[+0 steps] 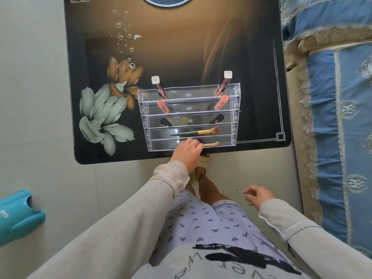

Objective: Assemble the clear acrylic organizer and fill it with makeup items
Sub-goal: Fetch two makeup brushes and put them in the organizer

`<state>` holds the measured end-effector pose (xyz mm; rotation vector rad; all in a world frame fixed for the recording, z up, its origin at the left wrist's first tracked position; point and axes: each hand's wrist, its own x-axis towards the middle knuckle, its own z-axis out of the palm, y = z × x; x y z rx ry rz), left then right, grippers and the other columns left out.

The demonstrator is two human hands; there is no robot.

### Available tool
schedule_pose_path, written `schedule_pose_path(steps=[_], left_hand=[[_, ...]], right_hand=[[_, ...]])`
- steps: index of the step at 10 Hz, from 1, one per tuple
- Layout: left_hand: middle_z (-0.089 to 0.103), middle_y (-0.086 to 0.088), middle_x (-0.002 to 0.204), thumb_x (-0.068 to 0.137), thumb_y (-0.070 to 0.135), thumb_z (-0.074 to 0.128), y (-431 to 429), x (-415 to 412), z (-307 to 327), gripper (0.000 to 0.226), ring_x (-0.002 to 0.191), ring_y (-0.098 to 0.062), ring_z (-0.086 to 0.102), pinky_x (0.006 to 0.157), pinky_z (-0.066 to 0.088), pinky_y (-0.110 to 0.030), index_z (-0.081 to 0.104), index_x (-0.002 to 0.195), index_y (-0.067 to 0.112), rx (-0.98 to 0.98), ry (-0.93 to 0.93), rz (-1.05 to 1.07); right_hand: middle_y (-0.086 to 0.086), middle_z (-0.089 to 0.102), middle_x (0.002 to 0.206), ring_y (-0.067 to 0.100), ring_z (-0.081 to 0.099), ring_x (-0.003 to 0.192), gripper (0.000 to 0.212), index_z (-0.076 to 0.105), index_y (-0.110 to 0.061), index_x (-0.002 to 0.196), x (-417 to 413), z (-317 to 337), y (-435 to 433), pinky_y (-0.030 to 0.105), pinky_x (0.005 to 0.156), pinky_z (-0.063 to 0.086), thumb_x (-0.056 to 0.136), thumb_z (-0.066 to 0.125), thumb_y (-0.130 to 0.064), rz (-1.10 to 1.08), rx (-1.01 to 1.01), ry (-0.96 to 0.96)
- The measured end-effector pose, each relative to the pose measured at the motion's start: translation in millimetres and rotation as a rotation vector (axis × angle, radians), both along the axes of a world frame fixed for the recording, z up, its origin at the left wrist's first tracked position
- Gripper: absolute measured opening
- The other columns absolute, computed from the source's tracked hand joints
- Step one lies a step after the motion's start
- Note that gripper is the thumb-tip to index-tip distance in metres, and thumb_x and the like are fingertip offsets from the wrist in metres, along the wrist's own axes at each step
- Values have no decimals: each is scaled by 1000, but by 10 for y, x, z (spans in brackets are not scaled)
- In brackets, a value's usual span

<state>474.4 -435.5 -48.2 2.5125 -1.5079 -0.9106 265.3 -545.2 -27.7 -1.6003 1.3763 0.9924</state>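
Note:
The clear acrylic organizer [234, 115] stands stepped on the dark table near its front edge. Its back tier holds two white-capped lip glosses [159, 87], the tier below two pink-capped tubes [163, 106], the middle tier two black-capped tubes [218, 118]. A large makeup brush [201, 132] lies in the fourth tier. A small gold-ferruled brush [211, 144] lies in the front tier, and my left hand [188, 153] grips its handle end there. My right hand [258, 196] hangs below the table edge, fingers loosely curled, holding nothing.
The dark table [181, 47] carries a printed flower pattern. A bed with a blue patterned cover [332, 117] runs along the right. A teal plastic object [18, 216] sits on the floor at lower left. My legs are under the table's front edge.

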Motion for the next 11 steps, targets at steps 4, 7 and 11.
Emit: schedule_pose_path(steps=[4, 7, 11], left_hand=[[35, -6, 149, 94, 12, 40, -114, 64, 60, 47, 138, -25, 29, 117, 22, -38, 33, 140, 13, 54, -55, 80], [33, -4, 150, 94, 12, 41, -83, 77, 127, 47, 140, -24, 27, 119, 21, -37, 33, 140, 14, 82, -24, 98], [33, -5, 150, 93, 14, 42, 178, 42, 361, 47, 140, -25, 27, 117, 23, -37, 36, 139, 16, 87, 19, 97]], right_hand=[[10, 55, 86, 15, 50, 55, 25, 61, 2, 110, -15, 15, -31, 3, 42, 35, 89, 50, -2, 10, 8, -21], [9, 57, 87, 21, 54, 75, 25, 61, 1, 110, 56, 109, -140, 10, 52, 33, 89, 49, -2, 5, 6, 4], [10, 56, 88, 19, 52, 61, 23, 62, 1, 108, 107, 135, -143, 5, 38, 35, 89, 49, -1, -7, -54, -38]])
